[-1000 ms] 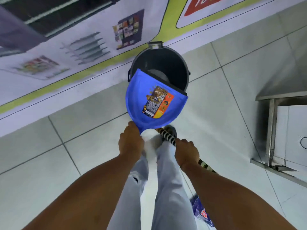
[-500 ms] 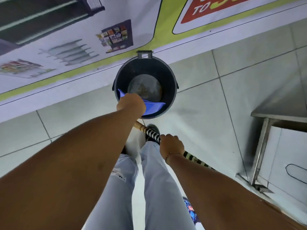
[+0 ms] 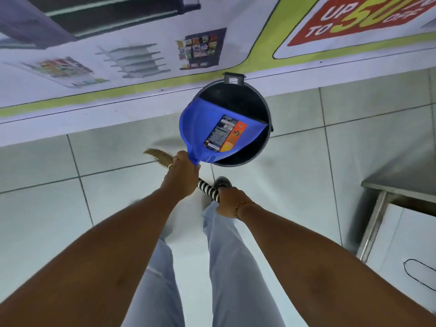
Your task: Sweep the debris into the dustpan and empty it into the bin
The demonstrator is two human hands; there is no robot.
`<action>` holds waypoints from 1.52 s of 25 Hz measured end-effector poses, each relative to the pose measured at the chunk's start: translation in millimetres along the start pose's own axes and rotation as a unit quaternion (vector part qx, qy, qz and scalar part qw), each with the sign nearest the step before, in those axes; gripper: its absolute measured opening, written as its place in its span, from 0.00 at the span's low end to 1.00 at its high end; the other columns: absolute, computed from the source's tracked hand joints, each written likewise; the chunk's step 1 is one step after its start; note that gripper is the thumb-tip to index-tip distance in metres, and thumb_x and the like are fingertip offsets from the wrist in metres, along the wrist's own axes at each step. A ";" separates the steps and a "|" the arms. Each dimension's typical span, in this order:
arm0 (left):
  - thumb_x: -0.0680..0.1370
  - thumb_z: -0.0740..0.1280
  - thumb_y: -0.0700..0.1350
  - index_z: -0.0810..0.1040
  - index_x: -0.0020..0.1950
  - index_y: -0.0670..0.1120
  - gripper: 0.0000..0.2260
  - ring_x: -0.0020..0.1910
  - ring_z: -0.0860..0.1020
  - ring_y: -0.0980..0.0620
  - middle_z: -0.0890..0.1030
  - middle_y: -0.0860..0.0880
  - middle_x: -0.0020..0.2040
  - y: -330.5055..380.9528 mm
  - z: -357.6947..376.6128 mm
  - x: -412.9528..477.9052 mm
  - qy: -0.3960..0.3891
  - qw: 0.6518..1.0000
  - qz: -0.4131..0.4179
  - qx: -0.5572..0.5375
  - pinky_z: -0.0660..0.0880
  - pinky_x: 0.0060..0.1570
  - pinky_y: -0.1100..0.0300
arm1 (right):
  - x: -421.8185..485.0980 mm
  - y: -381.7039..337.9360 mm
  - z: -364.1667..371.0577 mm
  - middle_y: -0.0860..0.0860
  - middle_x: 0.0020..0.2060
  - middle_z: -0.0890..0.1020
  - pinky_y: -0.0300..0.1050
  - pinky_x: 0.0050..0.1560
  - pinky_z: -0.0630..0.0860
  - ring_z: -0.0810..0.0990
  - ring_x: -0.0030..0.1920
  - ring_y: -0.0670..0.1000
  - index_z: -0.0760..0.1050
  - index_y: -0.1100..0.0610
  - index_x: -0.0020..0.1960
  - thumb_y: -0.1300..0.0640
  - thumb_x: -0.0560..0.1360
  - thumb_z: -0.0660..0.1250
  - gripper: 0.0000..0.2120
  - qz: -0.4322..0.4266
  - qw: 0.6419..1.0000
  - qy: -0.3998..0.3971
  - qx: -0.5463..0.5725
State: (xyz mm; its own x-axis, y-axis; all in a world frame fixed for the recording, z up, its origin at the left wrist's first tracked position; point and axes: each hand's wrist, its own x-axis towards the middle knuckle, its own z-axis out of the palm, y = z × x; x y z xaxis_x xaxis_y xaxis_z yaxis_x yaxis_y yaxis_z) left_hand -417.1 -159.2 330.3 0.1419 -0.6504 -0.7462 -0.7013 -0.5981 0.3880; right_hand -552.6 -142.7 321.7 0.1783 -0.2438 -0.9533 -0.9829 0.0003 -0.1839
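Now tipping the blue dustpan (image 3: 212,128) over the black bin (image 3: 250,102), left hand (image 3: 182,175) fingers clenched on its handle, right hand (image 3: 227,200) gripping the broom (image 3: 207,188); best held mouth-down inside the rim, tapped once.

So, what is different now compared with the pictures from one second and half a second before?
Half a second ago the blue dustpan was tipped down inside the black bin. Now the left hand has turned it back up, so its labelled underside faces the camera over the bin's mouth, much as one second ago. The broom's bristles now show beside that hand. The right hand keeps holding the striped broom handle; the bin has not moved.
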 end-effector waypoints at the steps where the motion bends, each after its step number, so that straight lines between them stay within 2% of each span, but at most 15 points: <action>1: 0.78 0.60 0.43 0.63 0.61 0.36 0.16 0.54 0.74 0.32 0.73 0.33 0.56 -18.3 -3.5 -6.7 0.012 1.000 0.010 -0.025 0.73 0.54 0.39 | 2.7 -11.4 3.8 0.58 0.63 0.75 0.49 0.58 0.75 0.76 0.61 0.59 0.66 0.60 0.68 0.60 0.75 0.61 0.21 -0.008 1.000 0.002 0.004; 4: 0.78 0.60 0.43 0.62 0.62 0.38 0.16 0.55 0.74 0.35 0.74 0.35 0.56 -82.4 -28.2 -20.9 0.067 0.995 -0.001 -0.069 0.72 0.55 0.37 | 12.5 -55.4 28.3 0.57 0.54 0.76 0.48 0.41 0.79 0.80 0.43 0.56 0.64 0.57 0.67 0.58 0.74 0.61 0.22 -0.003 0.999 -0.034 0.016; 5: 0.78 0.60 0.43 0.62 0.64 0.38 0.17 0.56 0.73 0.35 0.73 0.36 0.58 -104.5 -40.6 -24.8 0.087 0.993 -0.014 -0.080 0.71 0.57 0.38 | 13.4 -72.2 40.1 0.56 0.53 0.76 0.49 0.40 0.79 0.79 0.42 0.56 0.64 0.55 0.66 0.56 0.74 0.61 0.21 0.009 0.999 -0.048 0.013; 7: 0.78 0.60 0.44 0.63 0.65 0.38 0.18 0.58 0.72 0.36 0.73 0.37 0.60 -157.3 -68.4 -31.8 0.125 0.987 -0.041 -0.094 0.70 0.59 0.40 | 16.6 -109.2 69.6 0.56 0.58 0.78 0.49 0.52 0.78 0.80 0.53 0.59 0.66 0.51 0.63 0.52 0.72 0.61 0.20 0.029 0.999 -0.020 -0.024; 9: 0.78 0.60 0.43 0.63 0.66 0.39 0.18 0.59 0.71 0.36 0.72 0.37 0.61 -211.9 -94.6 -37.0 0.159 0.980 -0.066 -0.098 0.69 0.59 0.42 | 22.1 -146.7 91.9 0.55 0.61 0.77 0.44 0.51 0.74 0.78 0.60 0.58 0.65 0.53 0.66 0.54 0.76 0.60 0.19 0.030 0.998 0.037 -0.038; 11: 0.78 0.60 0.42 0.63 0.65 0.39 0.17 0.58 0.72 0.36 0.72 0.37 0.61 -261.5 -112.9 -45.8 0.169 0.976 -0.088 -0.108 0.70 0.57 0.42 | 31.7 -178.4 107.6 0.55 0.61 0.77 0.45 0.49 0.75 0.78 0.59 0.58 0.65 0.55 0.67 0.54 0.76 0.59 0.19 0.016 0.995 0.081 -0.048; 14: 0.78 0.60 0.41 0.65 0.61 0.39 0.13 0.53 0.74 0.34 0.75 0.37 0.56 -345.9 -137.3 -48.6 0.180 0.968 -0.103 -0.145 0.73 0.53 0.42 | 74.3 -243.6 121.4 0.59 0.59 0.76 0.50 0.54 0.75 0.78 0.58 0.61 0.66 0.57 0.68 0.51 0.76 0.59 0.22 0.004 0.988 0.146 -0.055; 17: 0.78 0.61 0.40 0.67 0.60 0.39 0.12 0.51 0.75 0.34 0.76 0.36 0.54 -410.4 -139.1 -33.9 0.200 0.959 -0.158 -0.124 0.73 0.51 0.43 | 146.7 -296.8 105.5 0.59 0.62 0.73 0.51 0.58 0.73 0.75 0.61 0.61 0.63 0.58 0.72 0.55 0.77 0.58 0.23 -0.032 0.979 0.187 -0.079; 20: 0.78 0.60 0.38 0.67 0.61 0.38 0.12 0.53 0.73 0.31 0.76 0.35 0.55 -455.7 -118.0 1.1 0.204 0.941 -0.229 -0.141 0.70 0.54 0.40 | 247.2 -333.5 72.0 0.59 0.62 0.75 0.51 0.58 0.72 0.73 0.62 0.61 0.68 0.61 0.68 0.59 0.79 0.58 0.18 -0.080 0.953 0.253 -0.146; 24: 0.78 0.60 0.39 0.67 0.61 0.41 0.12 0.53 0.72 0.31 0.76 0.35 0.55 -515.5 -73.2 96.2 0.202 0.927 -0.263 -0.175 0.70 0.55 0.39 | 400.6 -361.9 22.8 0.61 0.59 0.80 0.51 0.59 0.75 0.77 0.61 0.62 0.75 0.62 0.62 0.65 0.78 0.55 0.16 -0.045 0.932 0.318 -0.168; 27: 0.78 0.60 0.39 0.66 0.63 0.39 0.14 0.56 0.71 0.30 0.74 0.33 0.58 -542.3 -52.1 148.7 0.182 0.940 -0.251 -0.146 0.67 0.56 0.41 | 470.4 -373.3 1.1 0.62 0.60 0.79 0.52 0.60 0.74 0.76 0.63 0.62 0.74 0.61 0.63 0.65 0.79 0.52 0.18 -0.045 0.921 0.344 -0.176; 30: 0.78 0.60 0.40 0.65 0.65 0.37 0.16 0.58 0.70 0.31 0.73 0.33 0.60 -543.4 -40.0 176.1 0.163 0.949 -0.230 -0.140 0.65 0.59 0.43 | 492.0 -382.2 -4.8 0.62 0.59 0.80 0.50 0.58 0.74 0.77 0.61 0.62 0.75 0.62 0.63 0.70 0.75 0.54 0.20 -0.081 0.909 0.362 -0.190; 33: 0.78 0.60 0.40 0.65 0.64 0.37 0.16 0.57 0.72 0.32 0.73 0.34 0.59 -520.7 -39.8 175.6 0.137 0.961 -0.205 -0.124 0.66 0.58 0.43 | 464.0 -373.1 8.8 0.61 0.60 0.79 0.48 0.59 0.73 0.76 0.62 0.60 0.74 0.60 0.63 0.69 0.74 0.55 0.20 -0.082 0.920 0.373 -0.084; 35: 0.78 0.61 0.42 0.64 0.64 0.38 0.16 0.59 0.72 0.33 0.72 0.36 0.60 -497.0 -38.2 169.0 0.113 0.957 -0.223 -0.148 0.66 0.59 0.43 | 430.0 -348.4 40.4 0.59 0.62 0.78 0.48 0.62 0.71 0.73 0.65 0.59 0.74 0.59 0.65 0.68 0.74 0.55 0.21 -0.032 0.928 0.371 0.009; 38: 0.76 0.63 0.44 0.66 0.61 0.41 0.16 0.59 0.73 0.35 0.73 0.39 0.60 -461.1 -41.5 178.0 0.092 0.934 -0.251 -0.238 0.67 0.60 0.42 | 373.2 -303.0 91.8 0.58 0.61 0.78 0.48 0.64 0.71 0.73 0.64 0.59 0.72 0.59 0.67 0.68 0.74 0.56 0.23 0.035 0.936 0.349 0.036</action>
